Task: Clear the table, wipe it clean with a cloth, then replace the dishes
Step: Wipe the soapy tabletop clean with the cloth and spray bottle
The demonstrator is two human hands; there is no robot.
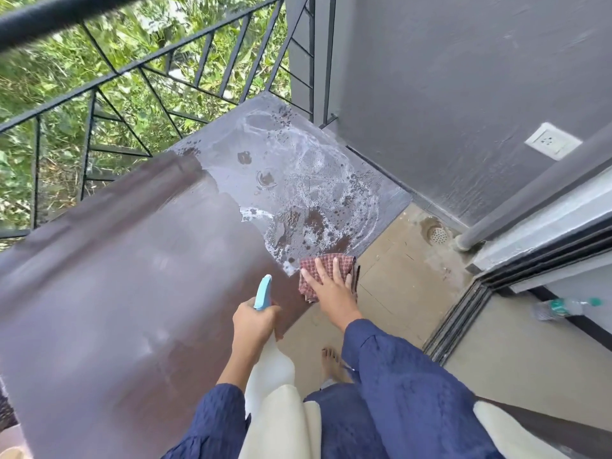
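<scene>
A person's right hand [331,286] presses flat, fingers spread, on a red checked cloth [346,262] at the near right edge of a brown table [132,276], while the left hand [256,323] is wrapped round the neck of a spray bottle [263,291] held just above the tabletop. The cloth overhangs the rim, so a stroke outward would likely push suds onto the tiled floor [397,286] beside a bare foot [331,359], a slip risk; a loose cloth could also drop off the edge. Foam [314,180] and dark wet patches cover the table's far right end, with the nearer stretch looking dry and dull; wiping appears barely begun there. No dishes are in view. The table stands on a balcony against a black metal railing [132,67] over greenery, beside a grey wall [463,77] with a socket [553,140]; a floor drain [437,235] and a plastic bottle [566,308] lie beyond.
</scene>
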